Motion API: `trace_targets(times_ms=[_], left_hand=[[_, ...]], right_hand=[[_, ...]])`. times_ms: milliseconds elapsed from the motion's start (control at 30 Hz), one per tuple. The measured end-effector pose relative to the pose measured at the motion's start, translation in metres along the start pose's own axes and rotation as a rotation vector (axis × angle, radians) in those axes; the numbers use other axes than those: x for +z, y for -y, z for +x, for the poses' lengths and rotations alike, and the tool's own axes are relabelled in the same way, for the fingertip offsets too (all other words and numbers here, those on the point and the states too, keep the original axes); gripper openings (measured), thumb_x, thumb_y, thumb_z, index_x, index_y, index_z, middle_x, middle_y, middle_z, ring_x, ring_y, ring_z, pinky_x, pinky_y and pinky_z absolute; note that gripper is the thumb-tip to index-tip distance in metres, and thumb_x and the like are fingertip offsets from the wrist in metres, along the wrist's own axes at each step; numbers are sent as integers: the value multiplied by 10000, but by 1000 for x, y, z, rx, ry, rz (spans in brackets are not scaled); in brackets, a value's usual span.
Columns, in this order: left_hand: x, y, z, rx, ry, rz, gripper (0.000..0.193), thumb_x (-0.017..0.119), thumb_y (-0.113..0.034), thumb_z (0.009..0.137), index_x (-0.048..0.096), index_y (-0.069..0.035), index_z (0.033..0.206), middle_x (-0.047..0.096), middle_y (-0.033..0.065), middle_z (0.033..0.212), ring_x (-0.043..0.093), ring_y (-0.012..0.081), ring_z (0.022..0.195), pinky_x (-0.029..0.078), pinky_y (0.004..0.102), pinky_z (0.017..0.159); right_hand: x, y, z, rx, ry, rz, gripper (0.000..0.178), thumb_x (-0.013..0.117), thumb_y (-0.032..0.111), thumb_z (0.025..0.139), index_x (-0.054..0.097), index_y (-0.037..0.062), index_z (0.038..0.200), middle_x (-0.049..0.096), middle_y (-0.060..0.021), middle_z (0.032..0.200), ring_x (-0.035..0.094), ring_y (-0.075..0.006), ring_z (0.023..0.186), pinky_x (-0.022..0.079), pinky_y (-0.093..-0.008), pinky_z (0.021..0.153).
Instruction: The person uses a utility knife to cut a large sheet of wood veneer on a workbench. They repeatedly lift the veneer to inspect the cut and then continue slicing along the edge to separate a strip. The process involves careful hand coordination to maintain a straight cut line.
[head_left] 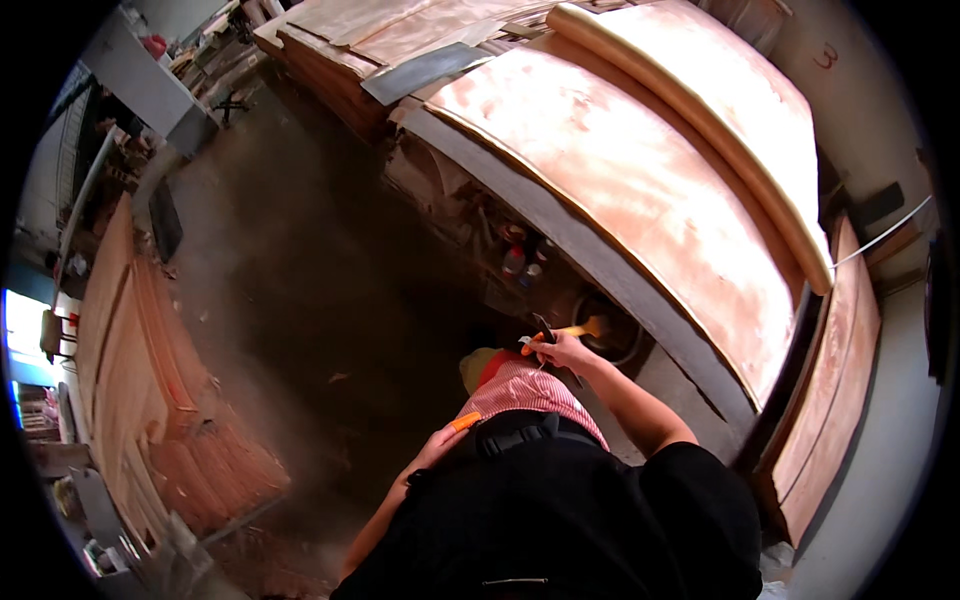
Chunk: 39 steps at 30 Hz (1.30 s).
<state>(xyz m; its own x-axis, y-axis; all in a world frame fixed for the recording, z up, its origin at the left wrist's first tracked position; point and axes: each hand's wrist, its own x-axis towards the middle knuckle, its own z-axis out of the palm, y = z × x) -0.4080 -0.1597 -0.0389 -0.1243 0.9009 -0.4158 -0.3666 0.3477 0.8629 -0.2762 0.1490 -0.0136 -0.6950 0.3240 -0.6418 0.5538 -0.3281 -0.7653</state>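
My right hand [558, 350] is closed around a dark, thin, blade-like tool [543, 326], held in front of my body. Orange covering shows at its fingertips. Just beyond that hand is a yellow-headed tool [592, 327], which looks like a brush, by a round dark bucket [622, 345]. My left hand [440, 440] hangs beside my hip, fingers stretched out along the cloth and holding nothing visible; orange covering wraps a finger. Around my waist is a red-and-white striped cloth [530, 390] under a black belt.
On the right, a long bench [560, 205] carries large thin wood sheets [610, 170], with one rolled sheet [700, 135] on top. Several bottles [514, 260] stand beneath it. Stacked wood sheets [130, 340] lie at left; more sheets [820, 400] lean against the right wall.
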Motion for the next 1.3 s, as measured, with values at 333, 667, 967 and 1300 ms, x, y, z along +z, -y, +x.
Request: trace_targets(times_ms=[333,667,967,1300], left_hand=[[-107,-137,98,-146,-103,-11,354,510,-206,903,513,26,1170,574,38,1075,505,101,994,378,233,888],[-166,-231,293,-266,216,337,310,521,-179,896,541,26,1128,587,8,989,527,91,910,405,228,839],[-179,-353,487,-38,537,662,367,538,-246,877,541,-2,1150,596,93,1101,543,145,1017,405,271,895],[-77,-352,570,598,790,1188,474,564,-289,822,481,-14,1199,485,167,1224,452,290,1148,356,383,958]], right_hand=[[-37,125,132,-78,-103,-116,211,635,313,801,673,110,844,527,41,584,404,-52,458,289,-223,407],[-155,189,174,-70,-591,38,265,653,347,783,683,87,828,454,54,558,387,-57,516,290,-225,492],[-226,189,225,138,-841,235,276,696,329,741,669,60,796,508,43,585,398,-53,513,295,-232,482],[-222,187,224,150,-813,409,221,711,245,737,655,33,768,597,0,642,458,-48,538,306,-197,473]])
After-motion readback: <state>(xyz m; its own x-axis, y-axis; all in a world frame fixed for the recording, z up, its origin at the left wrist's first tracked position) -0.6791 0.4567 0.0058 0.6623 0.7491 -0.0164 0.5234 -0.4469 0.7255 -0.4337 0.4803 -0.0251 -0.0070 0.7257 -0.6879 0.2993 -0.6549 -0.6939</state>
